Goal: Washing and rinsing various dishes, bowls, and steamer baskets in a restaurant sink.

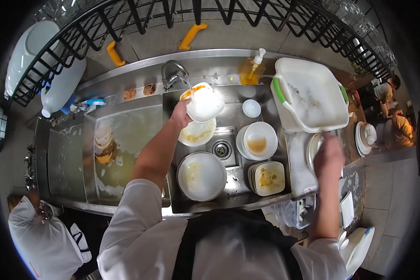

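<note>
My left hand [181, 113] is closed on the rim of a white square dish [206, 105], tilted under the running faucet [176, 74]. Orange residue streaks its upper edge. Just below it, a white plate [198, 135] with yellowish scraps lies in the sink. Motion smears my right hand [330, 154], which is over the right-hand counter beside some white plates [313, 148]; its fingers cannot be made out. Inside the sink are a large round bowl [201, 182], stacked round bowls [257, 141] holding brown liquid, stacked square dishes [269, 179] with food remains, and a small bowl [251, 108].
A cloudy water basin [130, 149] adjoins on the left. Behind the sink stands an amber soap pump bottle [252, 70]; a white tub [310, 100] with green handles sits right. A black rack [210, 9] hangs overhead. Another person [49, 238] is at the lower left.
</note>
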Action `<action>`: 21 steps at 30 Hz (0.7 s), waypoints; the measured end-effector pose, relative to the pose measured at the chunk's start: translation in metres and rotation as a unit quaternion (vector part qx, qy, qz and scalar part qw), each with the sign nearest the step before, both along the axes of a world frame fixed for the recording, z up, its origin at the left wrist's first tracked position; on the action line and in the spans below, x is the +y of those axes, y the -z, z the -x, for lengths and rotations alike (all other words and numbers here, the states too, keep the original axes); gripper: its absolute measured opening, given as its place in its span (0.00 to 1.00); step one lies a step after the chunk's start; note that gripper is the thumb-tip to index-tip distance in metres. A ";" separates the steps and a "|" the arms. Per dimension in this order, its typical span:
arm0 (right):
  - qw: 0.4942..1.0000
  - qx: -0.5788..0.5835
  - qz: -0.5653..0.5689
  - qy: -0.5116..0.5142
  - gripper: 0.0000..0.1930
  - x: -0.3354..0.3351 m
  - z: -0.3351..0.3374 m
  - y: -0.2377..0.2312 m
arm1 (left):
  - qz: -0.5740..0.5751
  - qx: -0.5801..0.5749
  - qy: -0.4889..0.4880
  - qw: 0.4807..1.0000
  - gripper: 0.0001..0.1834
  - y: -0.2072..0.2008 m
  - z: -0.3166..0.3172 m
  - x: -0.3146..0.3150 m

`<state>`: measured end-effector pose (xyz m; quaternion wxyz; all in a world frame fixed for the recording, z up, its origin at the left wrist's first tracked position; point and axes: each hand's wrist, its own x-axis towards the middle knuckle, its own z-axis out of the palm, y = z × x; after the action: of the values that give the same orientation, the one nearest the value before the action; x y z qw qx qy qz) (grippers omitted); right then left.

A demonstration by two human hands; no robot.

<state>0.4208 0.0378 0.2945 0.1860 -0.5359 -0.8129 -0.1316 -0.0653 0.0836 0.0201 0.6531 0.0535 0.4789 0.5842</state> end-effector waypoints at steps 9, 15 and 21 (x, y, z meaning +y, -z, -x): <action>0.992 0.068 0.034 -0.100 0.21 0.121 0.066 0.042 | -0.010 -0.051 -0.009 0.999 0.27 -0.013 -0.028 -0.009; 0.710 0.352 0.606 0.069 0.22 0.079 0.238 0.153 | 0.002 -0.119 -0.041 0.992 0.28 -0.019 -0.048 -0.028; 0.955 0.038 0.286 -0.065 0.21 0.104 0.277 0.151 | -0.059 -0.201 -0.127 0.970 0.28 0.004 -0.064 -0.024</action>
<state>0.1436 0.1417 0.1436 0.0638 -0.5169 -0.8422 0.1396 -0.0012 0.0598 0.0160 0.6521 -0.0874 0.3052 0.6884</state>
